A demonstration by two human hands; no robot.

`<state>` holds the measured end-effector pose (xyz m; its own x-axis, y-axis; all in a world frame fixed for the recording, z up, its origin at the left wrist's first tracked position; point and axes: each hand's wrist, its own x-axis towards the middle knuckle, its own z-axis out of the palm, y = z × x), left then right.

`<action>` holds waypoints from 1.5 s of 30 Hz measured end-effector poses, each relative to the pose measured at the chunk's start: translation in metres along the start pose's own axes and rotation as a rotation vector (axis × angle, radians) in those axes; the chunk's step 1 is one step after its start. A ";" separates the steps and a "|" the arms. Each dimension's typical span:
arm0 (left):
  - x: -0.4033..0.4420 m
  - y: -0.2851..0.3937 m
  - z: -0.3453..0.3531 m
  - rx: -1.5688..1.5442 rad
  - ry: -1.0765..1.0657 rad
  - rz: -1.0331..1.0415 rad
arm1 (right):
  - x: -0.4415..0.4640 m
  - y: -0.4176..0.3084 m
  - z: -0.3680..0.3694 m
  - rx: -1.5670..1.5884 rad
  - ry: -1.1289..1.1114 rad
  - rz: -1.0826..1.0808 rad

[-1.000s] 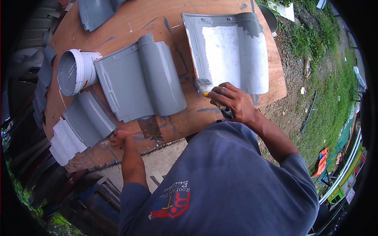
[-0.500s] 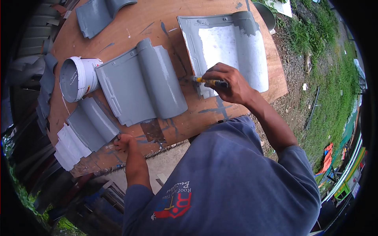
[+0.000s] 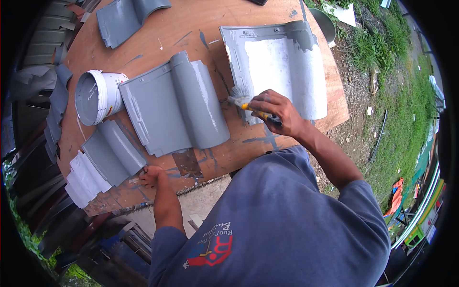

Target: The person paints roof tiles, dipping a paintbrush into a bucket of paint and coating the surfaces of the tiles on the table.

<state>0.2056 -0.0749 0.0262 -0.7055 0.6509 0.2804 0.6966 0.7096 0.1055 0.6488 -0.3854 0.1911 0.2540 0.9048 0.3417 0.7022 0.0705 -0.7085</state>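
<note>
Here, right hand (image 3: 279, 113) wrapped round paintbrush (image 3: 245, 106), left hand (image 3: 152, 176) half-curled.

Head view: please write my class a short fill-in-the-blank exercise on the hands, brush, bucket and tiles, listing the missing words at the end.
1. The hand gripping the paintbrush is the person's own ____ one.
2. On the partly coated tile, the large bare area is coloured ____.
3. The inside of the bucket looks ____.
4. The small grey tile lies nearest to the person's ____ hand.

Missing words: right; white; grey; left.
</note>
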 end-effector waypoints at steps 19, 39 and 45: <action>0.002 -0.005 0.002 -0.006 -0.037 0.004 | 0.033 -0.008 -0.028 0.068 0.173 0.163; 0.006 -0.010 0.011 0.004 -0.011 0.031 | -0.004 -0.004 -0.010 0.442 0.270 0.419; 0.001 -0.004 0.002 0.008 -0.021 0.013 | 0.021 0.017 -0.011 0.267 0.429 0.495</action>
<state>0.2016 -0.0766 0.0243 -0.6989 0.6658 0.2613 0.7050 0.7029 0.0947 0.6732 -0.3698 0.1927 0.7798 0.6154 0.1145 0.2633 -0.1565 -0.9519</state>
